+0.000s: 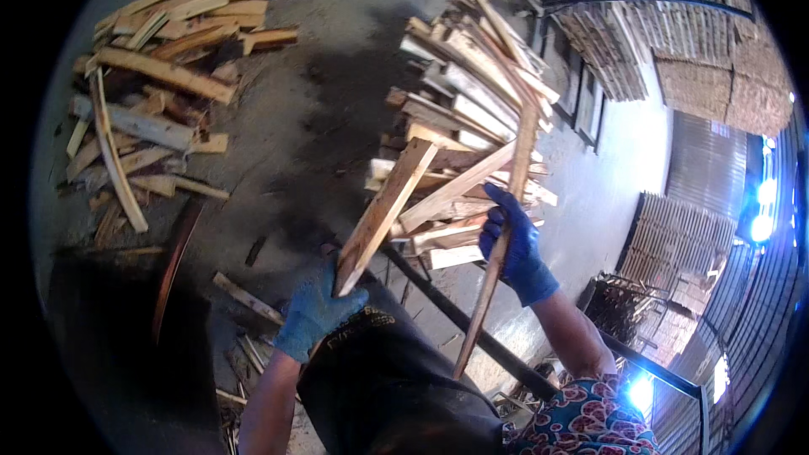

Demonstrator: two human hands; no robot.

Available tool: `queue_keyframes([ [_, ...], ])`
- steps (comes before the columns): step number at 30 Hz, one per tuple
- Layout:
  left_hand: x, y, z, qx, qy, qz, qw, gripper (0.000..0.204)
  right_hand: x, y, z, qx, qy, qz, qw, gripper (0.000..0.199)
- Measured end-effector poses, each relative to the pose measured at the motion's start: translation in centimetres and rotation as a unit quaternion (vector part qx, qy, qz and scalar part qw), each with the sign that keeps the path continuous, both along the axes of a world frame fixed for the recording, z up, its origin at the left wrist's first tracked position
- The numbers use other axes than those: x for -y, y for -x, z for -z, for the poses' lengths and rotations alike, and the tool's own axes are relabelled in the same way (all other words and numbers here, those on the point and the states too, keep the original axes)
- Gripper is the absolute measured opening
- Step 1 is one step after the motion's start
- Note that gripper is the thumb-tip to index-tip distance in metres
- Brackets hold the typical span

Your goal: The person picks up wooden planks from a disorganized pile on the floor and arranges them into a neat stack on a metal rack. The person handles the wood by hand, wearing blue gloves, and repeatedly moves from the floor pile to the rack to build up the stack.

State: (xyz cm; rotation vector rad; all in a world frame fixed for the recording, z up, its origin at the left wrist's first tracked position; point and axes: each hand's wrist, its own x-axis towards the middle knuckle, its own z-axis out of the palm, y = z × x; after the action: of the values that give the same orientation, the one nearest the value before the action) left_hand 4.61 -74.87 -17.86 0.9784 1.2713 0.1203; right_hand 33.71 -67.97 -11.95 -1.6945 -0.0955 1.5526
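Note:
My left hand (318, 307), in a blue work glove, is closed on the lower end of a thick wooden board (383, 215) that slants up and to the right. In my right hand (516, 244), also gloved in blue, is a long thin wooden strip (520, 152), gripped partway along and running from near my lap up over the pile. Beyond both hands lies a pile of cut wood pieces (459, 109), stacked roughly side by side. Another board (459, 185) rests slantwise on its near part, between the two held pieces.
At the far left a loose heap of wood offcuts (160, 93) lies on the concrete floor (345, 0). A dark metal bar (438, 299) crosses beneath my right hand. Stacked boards (649, 0) stand at the upper right. Several scraps (249, 297) lie near my left forearm.

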Motion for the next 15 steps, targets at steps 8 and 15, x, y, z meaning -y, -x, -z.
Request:
queue_keyframes([
  [8,-6.7,-18.0,-1.2,0.123,-0.285,0.092,0.946,0.054,-1.2,-6.9,-7.8,0.074,-0.112,-0.04,0.99,0.044],
  [15,-0.1,-14.3,-3.9,0.382,0.01,-0.222,0.897,0.072,-1.8,3.3,-2.5,0.202,-0.098,-0.186,0.957,0.045],
])
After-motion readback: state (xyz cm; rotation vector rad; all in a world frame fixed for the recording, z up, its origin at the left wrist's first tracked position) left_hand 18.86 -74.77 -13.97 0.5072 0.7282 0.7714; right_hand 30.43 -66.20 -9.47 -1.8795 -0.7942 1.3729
